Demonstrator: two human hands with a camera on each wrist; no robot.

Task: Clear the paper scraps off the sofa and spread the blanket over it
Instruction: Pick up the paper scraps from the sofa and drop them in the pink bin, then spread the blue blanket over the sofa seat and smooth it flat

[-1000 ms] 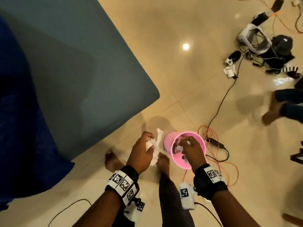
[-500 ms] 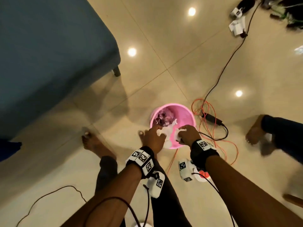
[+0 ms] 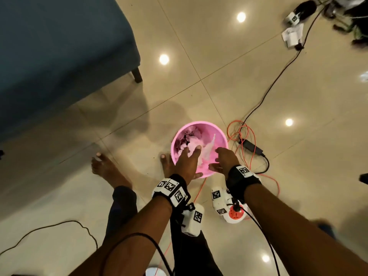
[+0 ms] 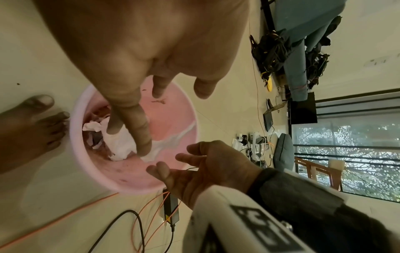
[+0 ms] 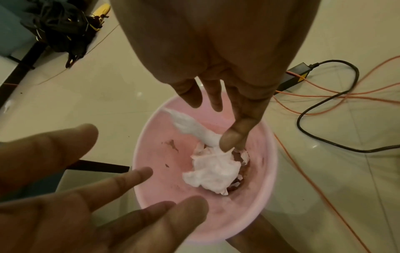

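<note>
A pink bin (image 3: 221,134) stands on the tiled floor in front of my feet. White crumpled paper scraps (image 3: 208,151) lie inside it, free of both hands. My left hand (image 3: 189,158) hovers over the bin's near left side with spread, straight fingers (image 4: 140,130) and holds nothing. My right hand (image 3: 221,156) hangs over the near right rim, fingers relaxed and empty. In the right wrist view the paper (image 5: 212,172) sits on the bin's bottom under my right fingers (image 5: 233,135). The blue sofa (image 3: 59,46) fills the upper left. No blanket shows.
Orange cable loops (image 3: 249,134) and a black power adapter (image 3: 251,146) lie right of the bin. A white and orange socket reel (image 3: 236,214) sits near my right wrist. My bare feet (image 3: 105,168) stand left of the bin. Gear and cables (image 3: 294,34) lie far right.
Both hands held crumpled paper above the bin before; now both have opened and the paper lies in the bin. The view has dropped closer to the bin.
</note>
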